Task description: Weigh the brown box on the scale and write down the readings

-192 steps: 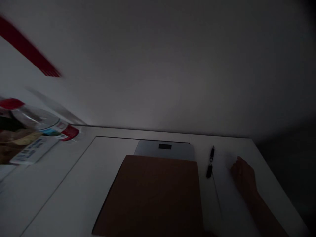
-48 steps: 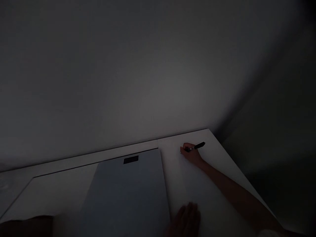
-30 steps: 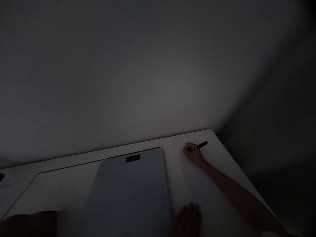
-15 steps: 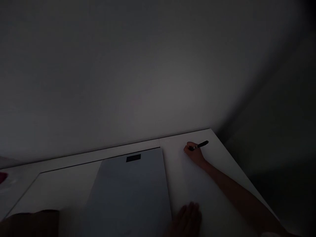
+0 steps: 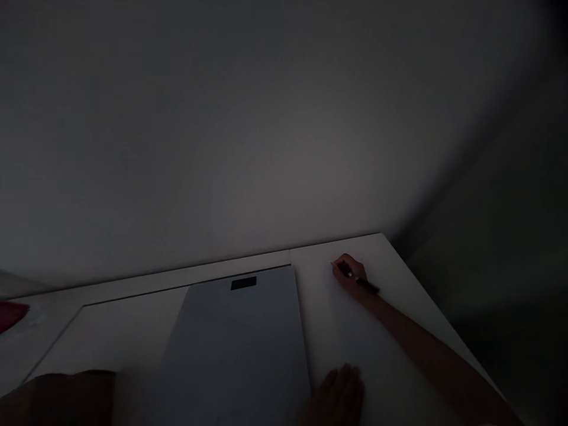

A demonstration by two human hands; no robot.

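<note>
The scene is very dark. My right hand is closed around a black pen near the far right corner of a white table, with the pen tip down on the surface. My left hand lies flat with fingers stretched out on the table at the bottom edge of the view, just right of a grey flat scale that has a small dark display at its far end.
A brown shape shows at the bottom left corner. Something red sits at the far left edge. A plain wall rises behind the table; the table's right edge drops into dark space.
The brown box that lay on the scale is gone from it. My right hand took up the pen; in the last half second the pen swung from pointing up-right to lying back along my hand.
</note>
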